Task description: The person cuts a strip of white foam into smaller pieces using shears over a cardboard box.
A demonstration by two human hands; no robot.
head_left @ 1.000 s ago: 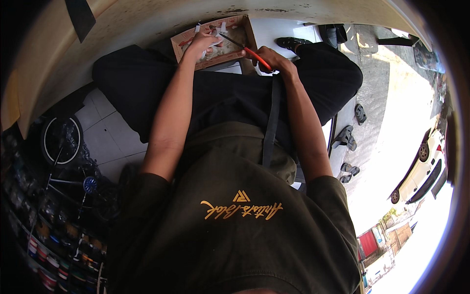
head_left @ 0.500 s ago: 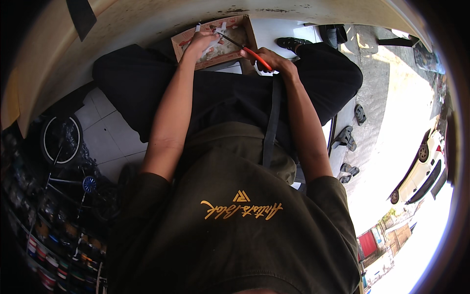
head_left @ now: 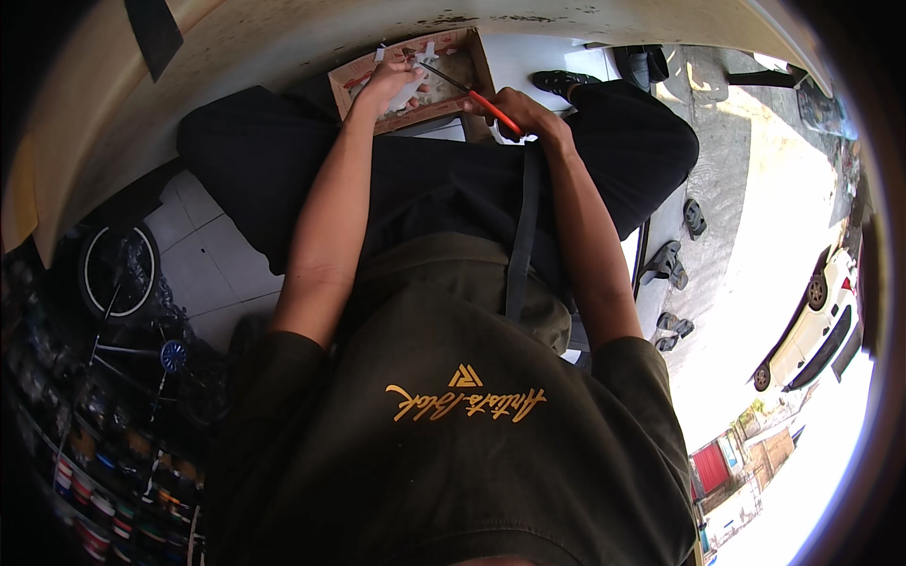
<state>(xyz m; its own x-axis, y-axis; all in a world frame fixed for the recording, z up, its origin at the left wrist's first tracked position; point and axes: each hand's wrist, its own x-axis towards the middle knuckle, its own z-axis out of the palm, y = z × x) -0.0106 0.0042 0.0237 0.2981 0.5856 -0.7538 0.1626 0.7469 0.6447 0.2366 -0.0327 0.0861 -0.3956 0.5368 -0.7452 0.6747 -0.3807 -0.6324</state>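
My right hand (head_left: 528, 111) is closed round the orange-red handles of a pair of scissors (head_left: 495, 112). Their dark blades point up and left, with the tips close to my left fingers. Pinched in my left hand (head_left: 385, 83) is a small white piece that looks like paper or thin plastic (head_left: 408, 93). Both hands are at the shallow cardboard box (head_left: 484, 64), the left one over it and the right one by its right corner. Pale scraps (head_left: 457, 68) lie inside the box. The exact spot where the blades meet the white piece is too small to make out.
A curved beige panel (head_left: 311, 49) rises just beyond the box. My dark-trousered legs (head_left: 623, 141) are folded on either side. Sandals (head_left: 666, 264) lie on the ground at right. A wheel-shaped object (head_left: 118, 269) and a rack of pots (head_left: 94, 500) stand at left.
The white piece in my left fingers has turned and shows a broader face over the box. The scissors have shifted very slightly; both arms stay nearly in place.
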